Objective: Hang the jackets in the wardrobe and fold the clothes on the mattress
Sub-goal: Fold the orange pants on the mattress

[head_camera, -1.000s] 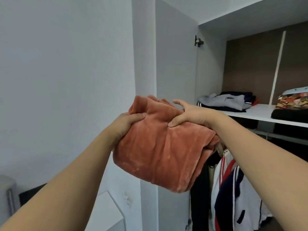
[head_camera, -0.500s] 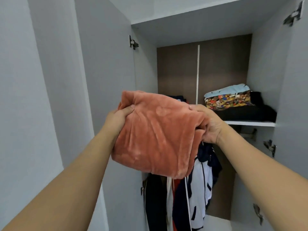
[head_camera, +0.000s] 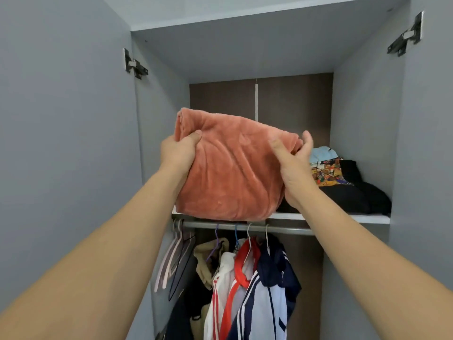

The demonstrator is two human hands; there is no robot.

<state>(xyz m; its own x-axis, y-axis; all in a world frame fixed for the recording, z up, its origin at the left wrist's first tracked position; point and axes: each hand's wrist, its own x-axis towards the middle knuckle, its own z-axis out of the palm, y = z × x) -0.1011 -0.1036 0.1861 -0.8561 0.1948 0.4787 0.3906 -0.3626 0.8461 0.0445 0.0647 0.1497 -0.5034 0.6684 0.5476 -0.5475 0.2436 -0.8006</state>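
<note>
Centre frame: folded orange fleece garment (head_camera: 228,173) held up in front of the wardrobe shelf (head_camera: 343,217), its lower edge level with the shelf's front lip; left hand (head_camera: 180,149) grasps its left side, thumb pressed on top; right hand (head_camera: 293,165) grasps its right side, thumb on the front, fingers curled behind. Right of frame: stack of folded clothes (head_camera: 343,182) lies on the shelf; lower centre: jackets (head_camera: 252,285) hang from the rail (head_camera: 282,228) beneath it.

Plush matt orange cloth (head_camera: 230,168)
</note>
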